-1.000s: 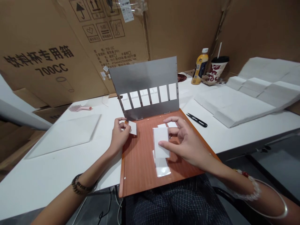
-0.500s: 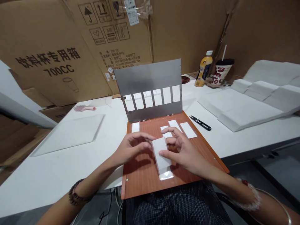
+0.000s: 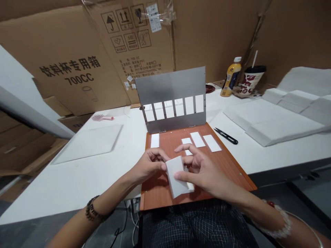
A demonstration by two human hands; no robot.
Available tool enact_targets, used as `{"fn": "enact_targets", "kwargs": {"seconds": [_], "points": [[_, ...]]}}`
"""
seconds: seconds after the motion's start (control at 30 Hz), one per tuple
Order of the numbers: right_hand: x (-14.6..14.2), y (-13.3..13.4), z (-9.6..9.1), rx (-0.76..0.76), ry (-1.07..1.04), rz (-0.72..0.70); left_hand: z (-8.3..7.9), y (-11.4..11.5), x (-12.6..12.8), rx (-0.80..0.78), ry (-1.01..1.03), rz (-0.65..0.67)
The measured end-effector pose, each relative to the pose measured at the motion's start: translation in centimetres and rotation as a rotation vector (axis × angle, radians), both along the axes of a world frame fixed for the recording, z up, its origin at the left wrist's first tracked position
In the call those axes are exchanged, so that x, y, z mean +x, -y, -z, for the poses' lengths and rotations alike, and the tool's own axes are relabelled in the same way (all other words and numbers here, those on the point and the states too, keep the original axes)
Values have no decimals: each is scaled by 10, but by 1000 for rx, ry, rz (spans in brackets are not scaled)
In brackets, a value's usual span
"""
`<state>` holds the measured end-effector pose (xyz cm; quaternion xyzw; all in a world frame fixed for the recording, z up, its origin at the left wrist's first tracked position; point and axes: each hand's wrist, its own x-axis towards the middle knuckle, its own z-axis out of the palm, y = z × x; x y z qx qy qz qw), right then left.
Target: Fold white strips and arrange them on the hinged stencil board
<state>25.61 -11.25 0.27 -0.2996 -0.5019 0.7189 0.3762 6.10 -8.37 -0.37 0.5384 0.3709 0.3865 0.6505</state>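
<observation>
Above a wood-grain board [image 3: 165, 201] I hold a small stack of white rectangular cards [image 3: 178, 182], tilted toward me. My right hand [image 3: 201, 168] grips it, thumb on the front face and middle fingers behind, with the index finger raised. At the stack's upper left edge, my left hand [image 3: 151, 167] pinches with thumb and fingertips. One white strip [image 3: 155, 140] lies at the board's back left. Toward the back right lie several more, including a white card [image 3: 212, 143]. Hinged upright behind them is a grey metal plate [image 3: 170, 84] with a row of rectangular cut-outs.
Black thread snips [image 3: 226, 136] lie right of the board. Farther right are white sheets [image 3: 279, 119], a yellow bottle [image 3: 231, 78] and a paper cup with straw [image 3: 251, 81]. A flat translucent sheet [image 3: 90, 143] and a pink hairbrush [image 3: 102, 117] are left. Cardboard [image 3: 207, 38] walls the back.
The stack has tipped up between my hands, and its lower end now shows wider and off the board. The view has shifted slightly, moving the scene to the right.
</observation>
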Motion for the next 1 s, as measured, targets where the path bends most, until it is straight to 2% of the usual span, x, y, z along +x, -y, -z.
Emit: {"fn": "enact_targets", "kwargs": {"seconds": [0.23,0.6,1.0], "points": [[5,11,-4,47,35,52,1,10,-1,-21,12,9],[12,13,6,134,63,153,-14,19,16,-20,-19,-30],[15,14,6,186,126,201,-9,21,22,-47,-20,-44]]}}
